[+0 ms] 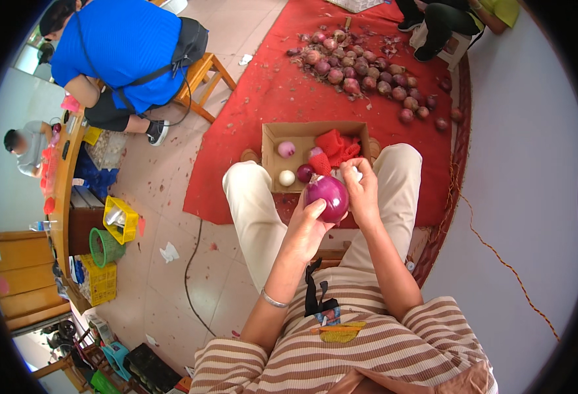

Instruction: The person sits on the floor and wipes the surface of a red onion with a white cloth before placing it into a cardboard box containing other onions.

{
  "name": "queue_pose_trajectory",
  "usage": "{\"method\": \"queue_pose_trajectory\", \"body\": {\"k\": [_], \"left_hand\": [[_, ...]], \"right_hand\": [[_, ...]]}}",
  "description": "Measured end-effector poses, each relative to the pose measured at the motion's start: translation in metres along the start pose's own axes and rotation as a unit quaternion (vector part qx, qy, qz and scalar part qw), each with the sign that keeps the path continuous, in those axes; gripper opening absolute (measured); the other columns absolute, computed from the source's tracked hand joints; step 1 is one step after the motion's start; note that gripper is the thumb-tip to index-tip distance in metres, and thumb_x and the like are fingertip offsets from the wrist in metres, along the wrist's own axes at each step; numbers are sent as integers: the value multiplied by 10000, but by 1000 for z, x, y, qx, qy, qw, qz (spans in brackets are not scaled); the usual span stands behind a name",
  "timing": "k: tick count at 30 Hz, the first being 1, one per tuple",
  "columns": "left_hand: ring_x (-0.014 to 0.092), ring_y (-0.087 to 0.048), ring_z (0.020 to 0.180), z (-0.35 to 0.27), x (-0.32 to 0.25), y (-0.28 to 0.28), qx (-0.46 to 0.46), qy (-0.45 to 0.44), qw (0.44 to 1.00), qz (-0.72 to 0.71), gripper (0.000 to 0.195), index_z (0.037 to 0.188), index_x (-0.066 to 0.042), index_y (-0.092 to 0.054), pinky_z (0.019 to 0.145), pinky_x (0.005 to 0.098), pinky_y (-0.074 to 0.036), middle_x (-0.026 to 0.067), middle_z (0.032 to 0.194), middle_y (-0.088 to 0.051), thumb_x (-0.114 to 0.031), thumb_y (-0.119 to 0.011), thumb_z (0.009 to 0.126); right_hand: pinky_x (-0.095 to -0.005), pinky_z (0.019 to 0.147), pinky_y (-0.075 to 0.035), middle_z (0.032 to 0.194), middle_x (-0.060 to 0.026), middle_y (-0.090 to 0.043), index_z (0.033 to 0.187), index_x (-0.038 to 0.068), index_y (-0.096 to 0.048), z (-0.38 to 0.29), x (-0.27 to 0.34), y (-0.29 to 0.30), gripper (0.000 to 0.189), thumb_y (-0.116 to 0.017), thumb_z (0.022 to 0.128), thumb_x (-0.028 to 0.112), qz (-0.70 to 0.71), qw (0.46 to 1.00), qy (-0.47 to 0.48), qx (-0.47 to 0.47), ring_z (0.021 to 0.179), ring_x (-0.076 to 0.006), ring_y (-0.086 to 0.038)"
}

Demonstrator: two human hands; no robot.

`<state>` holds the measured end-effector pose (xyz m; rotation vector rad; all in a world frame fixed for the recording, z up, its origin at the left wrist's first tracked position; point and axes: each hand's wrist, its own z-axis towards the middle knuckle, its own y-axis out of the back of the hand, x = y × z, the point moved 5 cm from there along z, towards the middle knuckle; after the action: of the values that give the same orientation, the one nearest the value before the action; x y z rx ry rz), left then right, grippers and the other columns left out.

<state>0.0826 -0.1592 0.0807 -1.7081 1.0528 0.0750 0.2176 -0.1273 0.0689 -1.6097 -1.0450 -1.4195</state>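
A large glossy purple onion (329,198) rests in my left hand (304,229), its thumb across the front and its stem end towards the box. My right hand (361,189) is just right of the onion, thumb and fingertips pinched on something small and white, perhaps a tissue or cloth. Beyond my hands, between my knees, lies an open cardboard box (281,132). In it are a pink onion (286,149), a white peeled onion (287,178), a dark purple onion (305,172) and red mesh netting (335,146); another pinkish onion is partly hidden by the netting.
Many unpeeled onions (350,71) and loose skins lie on a red floor sheet (239,128). A person in blue (121,49) sits on a wooden stool at left; others are at the top right and far left. Yellow crates (121,219), a green basket (105,247) and a floor cable are at left.
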Motion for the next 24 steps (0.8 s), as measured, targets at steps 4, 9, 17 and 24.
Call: {"method": "queue_pose_trajectory", "body": {"k": [4,9,17,24], "left_hand": [[184,-522,1116,4,-6,7,-19,-32,999,30,647,1360,-95,-360,959,402,-465,69,1248,-487,-326,-665,838],[185,-523,1112,2,0,9,-34,-21,999,16,636,1354,-92,-371,959,407,-468,73,1248,-488,-334,-660,841],[203,-540,1102,0,1,11,-62,-17,998,4,597,1330,-84,-374,919,408,-501,82,1241,-489,-282,-664,847],[167,-523,1124,6,1,11,-50,-21,998,35,595,1319,-81,-397,941,377,-478,56,1226,-503,-242,-701,834]], "right_hand": [[-299,579,-457,739,-113,-589,865,8,-562,-11,45,-7,177,-615,898,173,-91,991,95,-9,660,-120,-548],[-304,576,-449,704,-103,-575,845,8,-557,-23,48,-17,158,-586,909,150,-127,977,173,9,602,-167,-533],[-262,613,-442,747,-33,-572,906,8,-547,-14,28,-4,171,-593,923,172,-52,996,70,-14,700,-79,-501],[-256,587,-443,682,-50,-562,834,3,-569,-22,40,-16,140,-632,875,121,-71,992,107,12,644,-73,-486]]}}
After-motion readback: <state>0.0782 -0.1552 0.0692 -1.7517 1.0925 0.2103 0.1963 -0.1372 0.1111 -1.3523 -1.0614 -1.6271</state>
